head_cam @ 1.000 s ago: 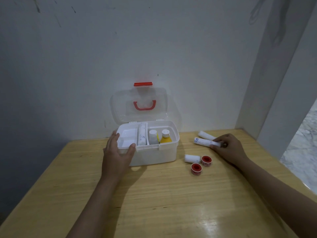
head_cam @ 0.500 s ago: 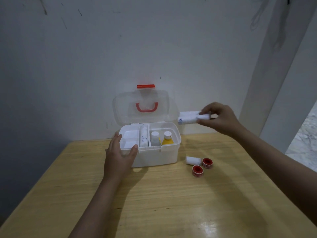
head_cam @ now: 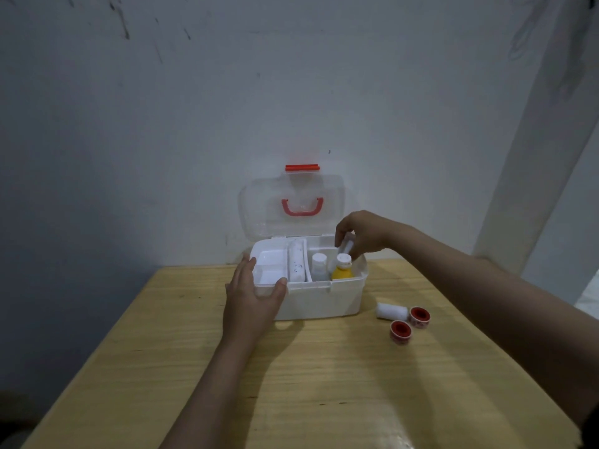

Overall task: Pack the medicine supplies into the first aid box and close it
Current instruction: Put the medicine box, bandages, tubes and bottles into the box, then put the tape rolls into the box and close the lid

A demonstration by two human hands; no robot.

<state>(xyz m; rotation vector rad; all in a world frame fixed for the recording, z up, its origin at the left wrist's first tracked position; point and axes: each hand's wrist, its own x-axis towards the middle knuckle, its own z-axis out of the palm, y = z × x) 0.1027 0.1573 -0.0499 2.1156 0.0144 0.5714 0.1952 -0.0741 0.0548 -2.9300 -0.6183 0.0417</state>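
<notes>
A white first aid box (head_cam: 327, 301) stands open on the wooden table, its clear lid (head_cam: 259, 205) with a red handle upright against the wall. Inside are a white tray (head_cam: 269, 265), a bandage roll (head_cam: 296, 260), a clear bottle (head_cam: 319, 265) and a yellow bottle (head_cam: 342, 270). My left hand (head_cam: 251, 301) rests against the box's front left corner, thumb on the rim. My right hand (head_cam: 363, 233) hovers over the box's right compartment, closed on a white bandage roll (head_cam: 346, 246) tilted downward into it. On the table to the right lie a small white roll (head_cam: 390, 311) and two red-cored tape rolls (head_cam: 419, 315) (head_cam: 401, 331).
The box stands near the table's far edge against a grey wall. A white pillar (head_cam: 531, 157) rises at the right. The wooden tabletop (head_cam: 324, 384) stretches toward me, with its left edge (head_cam: 97, 351) dropping to a dark floor.
My right hand picked up bandage rolls from the table at the right, lifted them and carried them left and down over the box's right compartment. My left hand stayed on the box.
</notes>
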